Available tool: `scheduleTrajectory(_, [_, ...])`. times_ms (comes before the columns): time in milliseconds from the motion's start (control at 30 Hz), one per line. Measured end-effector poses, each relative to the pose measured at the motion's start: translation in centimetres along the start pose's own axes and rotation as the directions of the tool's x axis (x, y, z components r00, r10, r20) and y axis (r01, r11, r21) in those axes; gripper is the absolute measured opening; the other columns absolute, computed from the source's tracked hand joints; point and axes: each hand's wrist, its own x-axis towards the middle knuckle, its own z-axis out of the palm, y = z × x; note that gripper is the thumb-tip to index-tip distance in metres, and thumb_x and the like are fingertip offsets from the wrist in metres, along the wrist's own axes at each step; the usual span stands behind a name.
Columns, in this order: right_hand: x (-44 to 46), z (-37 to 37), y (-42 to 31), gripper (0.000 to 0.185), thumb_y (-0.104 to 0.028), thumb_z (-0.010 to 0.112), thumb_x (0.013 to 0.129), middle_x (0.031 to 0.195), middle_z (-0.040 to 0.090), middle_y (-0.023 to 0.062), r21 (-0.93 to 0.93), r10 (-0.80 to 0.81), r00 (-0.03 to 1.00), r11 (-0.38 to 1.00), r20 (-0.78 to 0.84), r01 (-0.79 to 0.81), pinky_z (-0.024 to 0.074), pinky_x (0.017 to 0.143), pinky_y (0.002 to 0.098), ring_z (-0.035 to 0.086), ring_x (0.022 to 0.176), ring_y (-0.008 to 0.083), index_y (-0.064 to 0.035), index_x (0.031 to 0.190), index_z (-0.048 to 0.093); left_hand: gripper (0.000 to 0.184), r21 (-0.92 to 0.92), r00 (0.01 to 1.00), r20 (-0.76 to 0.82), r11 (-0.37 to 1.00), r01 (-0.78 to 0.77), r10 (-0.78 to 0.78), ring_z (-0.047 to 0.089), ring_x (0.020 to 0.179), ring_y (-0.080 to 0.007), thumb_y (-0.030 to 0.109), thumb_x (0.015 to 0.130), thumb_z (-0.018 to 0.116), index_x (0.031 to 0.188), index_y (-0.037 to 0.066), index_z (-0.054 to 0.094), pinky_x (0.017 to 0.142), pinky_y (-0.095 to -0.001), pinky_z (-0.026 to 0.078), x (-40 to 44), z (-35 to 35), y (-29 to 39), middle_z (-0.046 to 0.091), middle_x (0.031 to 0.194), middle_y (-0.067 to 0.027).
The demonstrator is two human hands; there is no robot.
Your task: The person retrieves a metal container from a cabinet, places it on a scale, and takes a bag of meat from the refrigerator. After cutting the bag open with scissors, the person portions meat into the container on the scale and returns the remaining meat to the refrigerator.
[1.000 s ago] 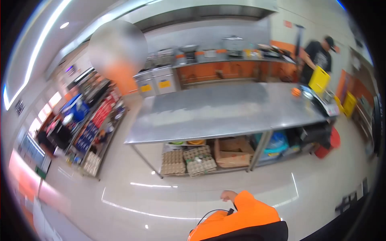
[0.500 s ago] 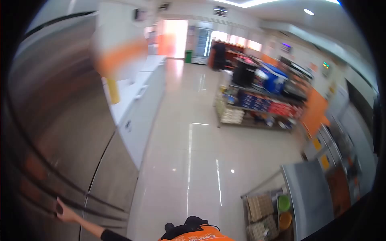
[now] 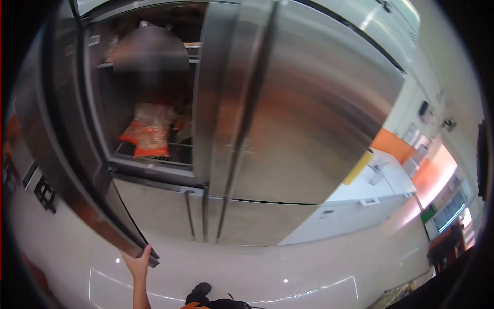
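My left hand (image 3: 136,260) grips the lower edge of a steel refrigerator door (image 3: 77,170), thumb on the near side and the other fingers behind it. That door stands swung out to the left. Inside the compartment, a clear plastic bag with orange-red printing (image 3: 149,131) sits on a wire shelf (image 3: 180,153). Its contents are hard to make out. A blurred round patch hides much of the upper shelf. My right hand is out of the picture.
Beside the opening is a closed steel door (image 3: 303,113), with a closed lower door (image 3: 154,208) under the compartment. Further right stands a white chest freezer (image 3: 345,219) with a yellow object (image 3: 357,167) at its edge. Glossy tile floor (image 3: 309,273) runs along the front.
The view has turned left from the room to the refrigerator. The upper left door is now open, showing the compartment, and my left hand has gone from the door handles to this door's edge.
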Motion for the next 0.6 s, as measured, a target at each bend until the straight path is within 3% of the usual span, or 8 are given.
scheduleTrajectory(67, [3.9, -1.5, -9.5, 0.034, -0.035, 0.050, 0.087, 0.078, 0.065, 0.0090, -0.094, -0.227, 0.974, 0.970, -0.011, 0.225, 0.0465, 0.060, 0.0290, 0.058, 0.067, 0.0156, -0.0025, 0.093, 0.060, 0.071, 0.130, 0.985, 0.074, 0.981, 0.147, -0.157, 0.050, 0.100, -0.0255, 0.017, 0.067, 0.078, 0.119, -0.008, 0.037, 0.088, -0.0323, 0.039, 0.7, -6.8, -5.4, 0.049, 0.110, -0.0175])
scheduleTrajectory(100, [4.9, -1.2, -15.5, 0.035, -0.035, 0.049, 0.087, 0.078, 0.065, 0.0091, -0.112, -0.377, 0.926, 0.919, 0.023, 0.377, 0.0464, 0.060, 0.0288, 0.058, 0.067, 0.0156, -0.0025, 0.094, 0.060, 0.063, -0.035, 0.970, -0.030, 0.970, 0.241, -0.243, 0.051, 0.098, -0.0240, 0.016, 0.069, 0.078, 0.114, -0.007, 0.041, 0.087, -0.0323, 0.040, 0.7, -9.1, -3.2, 0.051, 0.108, -0.0160])
scheduleTrajectory(167, [3.0, 2.0, -30.1, 0.037, -0.037, 0.049, 0.087, 0.079, 0.065, 0.0093, -0.050, -0.683, 0.716, 0.718, 0.142, 0.694, 0.0464, 0.059, 0.0284, 0.059, 0.067, 0.0154, -0.0024, 0.094, 0.060, 0.056, 0.066, 0.920, -0.016, 0.918, 0.392, -0.392, 0.050, 0.098, -0.0187, 0.013, 0.071, 0.075, 0.114, -0.004, 0.044, 0.085, -0.0297, 0.040, 1.9, -14.9, -3.9, 0.053, 0.105, -0.0120])
scheduleTrajectory(200, [-3.1, 5.0, -38.2, 0.040, -0.040, 0.049, 0.088, 0.076, 0.064, 0.0083, 0.090, -0.803, 0.568, 0.588, 0.180, 0.804, 0.0454, 0.060, 0.0259, 0.057, 0.067, 0.0122, -0.0024, 0.096, 0.059, 0.052, -0.061, 0.970, -0.113, 0.976, 0.209, -0.215, 0.050, 0.097, -0.0168, 0.011, 0.074, 0.073, 0.115, -0.002, 0.044, 0.086, -0.0280, 0.039, 1.9, -16.3, -5.1, 0.053, 0.106, -0.0097])
scheduleTrajectory(233, [-11.7, 7.7, -45.5, 0.043, -0.036, 0.048, 0.090, 0.091, 0.064, 0.0097, -0.101, -0.772, 0.571, 0.568, 0.280, 0.817, 0.0476, 0.075, 0.0287, 0.061, 0.080, 0.0178, -0.0005, 0.114, 0.053, 0.053, -0.079, 0.966, -0.138, 0.975, 0.208, -0.217, 0.050, 0.099, -0.0175, 0.009, 0.076, 0.070, 0.119, -0.002, 0.042, 0.088, -0.0282, 0.038, 2.4, -18.2, -6.2, 0.052, 0.110, -0.0101])
scheduleTrajectory(400, [-39.7, 21.0, -61.8, 0.032, -0.027, 0.051, 0.091, 0.089, 0.061, 0.0038, 0.329, -0.655, -0.242, 0.011, 0.716, 0.944, 0.0448, 0.081, 0.0277, 0.058, 0.086, 0.0129, -0.0044, 0.114, 0.054, 0.062, -0.071, 0.882, -0.460, 0.994, 0.080, -0.104, 0.043, 0.116, -0.0220, 0.006, 0.082, 0.061, 0.134, -0.002, 0.028, 0.097, -0.0319, 0.034, 6.0, -25.1, -11.9, 0.042, 0.129, -0.0142])
scheduleTrajectory(533, [-51.7, 27.8, -69.9, 0.027, -0.020, 0.056, 0.087, 0.081, 0.062, 0.0055, 0.119, -0.678, -0.512, -0.537, 0.528, 0.835, 0.0460, 0.074, 0.0269, 0.058, 0.076, 0.0121, -0.0029, 0.108, 0.057, 0.056, 0.093, 0.830, -0.554, 0.987, 0.132, -0.059, 0.040, 0.121, -0.0254, 0.022, 0.088, 0.057, 0.133, 0.000, 0.032, 0.101, -0.0345, 0.030, 10.1, -29.8, -16.0, 0.040, 0.132, -0.0173])
scheduleTrajectory(600, [-56.0, 29.6, -74.1, 0.031, -0.019, 0.061, 0.080, 0.090, 0.062, 0.0151, 0.016, -0.746, -0.508, -0.557, 0.430, 0.831, 0.0465, 0.078, 0.0325, 0.060, 0.084, 0.0220, -0.0009, 0.104, 0.056, 0.055, 0.098, 0.777, -0.619, 0.971, 0.218, -0.112, 0.041, 0.120, -0.0257, 0.025, 0.089, 0.055, 0.133, -0.001, 0.033, 0.101, -0.0340, 0.030, 12.5, -31.3, -16.0, 0.042, 0.130, -0.0168])
